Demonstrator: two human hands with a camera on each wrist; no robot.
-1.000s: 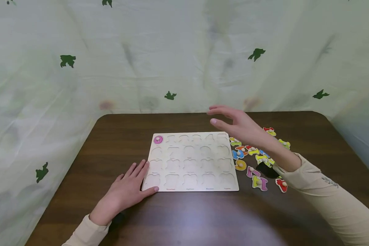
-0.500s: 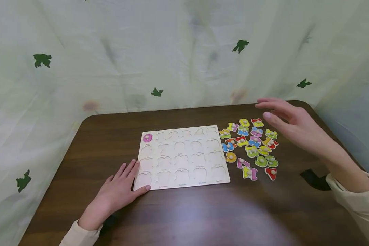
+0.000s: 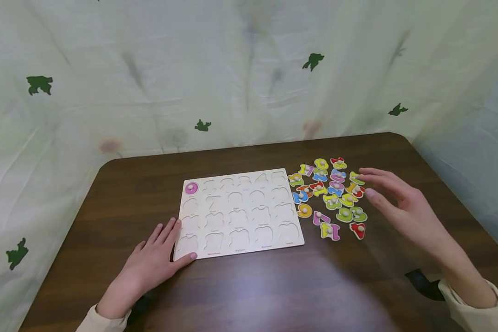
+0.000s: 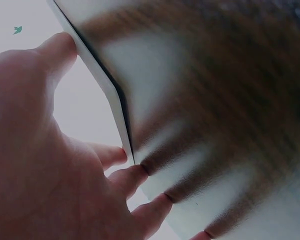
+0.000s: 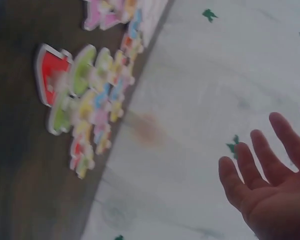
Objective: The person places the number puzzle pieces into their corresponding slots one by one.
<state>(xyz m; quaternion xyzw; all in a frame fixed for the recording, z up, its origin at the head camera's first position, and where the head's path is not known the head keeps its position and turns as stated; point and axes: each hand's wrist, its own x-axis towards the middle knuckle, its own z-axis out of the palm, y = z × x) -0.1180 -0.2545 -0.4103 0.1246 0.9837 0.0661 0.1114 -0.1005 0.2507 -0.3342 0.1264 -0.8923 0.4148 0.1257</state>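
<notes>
A white number puzzle board [image 3: 249,221] lies on the dark wooden table, with shallow number-shaped recesses. In its top left recess sits a pink zero piece [image 3: 192,188] with a knob. My left hand [image 3: 151,260] rests at the board's lower left corner, fingers straight along the left edge and thumb on the front edge; the left wrist view shows fingertips [image 4: 157,205] against the board. My right hand [image 3: 411,212], fingers loosely bent and holding nothing, hovers just right of the loose number pieces, nearest a green piece [image 3: 357,178] and a red four piece [image 3: 358,230].
Several colourful knobbed number pieces, among them a yellow-orange piece [image 3: 305,210] and a yellow-and-pink piece [image 3: 329,231], lie spread right of the board. A pale curtain [image 3: 249,83] with green leaf shapes hangs behind the table [image 3: 249,290].
My right hand has swung right, away from above the board, and lowered beside the loose pieces. The head view has turned to the right. My left hand stays at the board's corner.
</notes>
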